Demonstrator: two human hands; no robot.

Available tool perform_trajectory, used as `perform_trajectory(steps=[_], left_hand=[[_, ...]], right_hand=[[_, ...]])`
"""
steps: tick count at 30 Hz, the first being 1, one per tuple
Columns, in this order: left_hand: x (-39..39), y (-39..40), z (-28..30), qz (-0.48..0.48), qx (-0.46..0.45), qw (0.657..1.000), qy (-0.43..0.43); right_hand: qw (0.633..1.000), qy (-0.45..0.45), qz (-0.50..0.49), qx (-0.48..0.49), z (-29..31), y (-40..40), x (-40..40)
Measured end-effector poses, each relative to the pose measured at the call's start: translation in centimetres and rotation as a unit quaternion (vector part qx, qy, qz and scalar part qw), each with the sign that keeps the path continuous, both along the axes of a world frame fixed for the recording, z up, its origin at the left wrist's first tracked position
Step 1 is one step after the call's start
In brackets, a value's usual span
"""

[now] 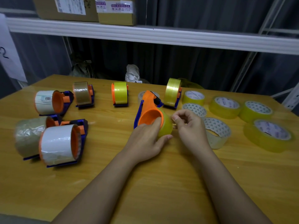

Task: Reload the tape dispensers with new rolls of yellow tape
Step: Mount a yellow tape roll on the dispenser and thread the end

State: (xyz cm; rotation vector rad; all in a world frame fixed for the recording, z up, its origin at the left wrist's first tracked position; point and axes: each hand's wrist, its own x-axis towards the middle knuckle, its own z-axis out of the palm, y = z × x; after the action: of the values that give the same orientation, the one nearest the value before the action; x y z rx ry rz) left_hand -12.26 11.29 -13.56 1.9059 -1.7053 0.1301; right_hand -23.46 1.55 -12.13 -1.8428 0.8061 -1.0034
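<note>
While the left hand (pixel 145 139) grips a yellow tape roll (pixel 166 125) seated on an orange-and-blue dispenser (pixel 148 110) at table centre, the right hand (pixel 189 125) pinches at the roll's edge with curled fingers. At nine to twelve o'clock stand seven other loaded dispensers. At three o'clock lie four loose yellow rolls (pixel 224 107) on the wooden table (pixel 161 183).

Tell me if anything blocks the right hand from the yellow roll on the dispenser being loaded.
Nothing visible does. The right hand is right beside the yellow roll on the orange dispenser, which the left hand holds. Spare rolls lie farther right.
</note>
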Motion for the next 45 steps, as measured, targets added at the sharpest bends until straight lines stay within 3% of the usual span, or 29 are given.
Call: perform_trajectory(steps=[8, 13, 17, 24, 31, 39, 45], left_hand=[[-0.1, 0.2, 0.1, -0.015, -0.010, 0.999, 0.046], [0.0, 0.1, 0.1, -0.011, -0.015, 0.997, 0.079], [0.1, 0.1, 0.3, 0.005, -0.008, 0.991, 0.133], [0.3, 0.2, 0.2, 0.003, -0.025, 0.985, 0.169], [0.1, 0.4, 0.1, -0.006, -0.021, 0.992, 0.123], [0.2, 0.2, 0.2, 0.002, -0.025, 0.987, 0.156], [0.2, 0.3, 0.0, 0.013, -0.019, 0.992, 0.127]], right_hand=[[0.993, -0.044, 0.089, 0.066, 0.8, 0.1, -0.3], [0.980, -0.109, 0.073, 0.147, 1.0, 0.0, -0.3], [0.991, -0.107, 0.020, 0.075, 1.0, -0.7, -0.8], [0.998, 0.002, 0.059, -0.026, 0.6, 0.2, -0.3], [0.999, -0.008, 0.030, -0.027, 0.3, -0.3, -0.5], [0.997, -0.023, 0.045, -0.051, 0.2, 0.4, -0.1], [0.999, -0.018, 0.022, -0.041, 0.2, 0.6, -0.1]])
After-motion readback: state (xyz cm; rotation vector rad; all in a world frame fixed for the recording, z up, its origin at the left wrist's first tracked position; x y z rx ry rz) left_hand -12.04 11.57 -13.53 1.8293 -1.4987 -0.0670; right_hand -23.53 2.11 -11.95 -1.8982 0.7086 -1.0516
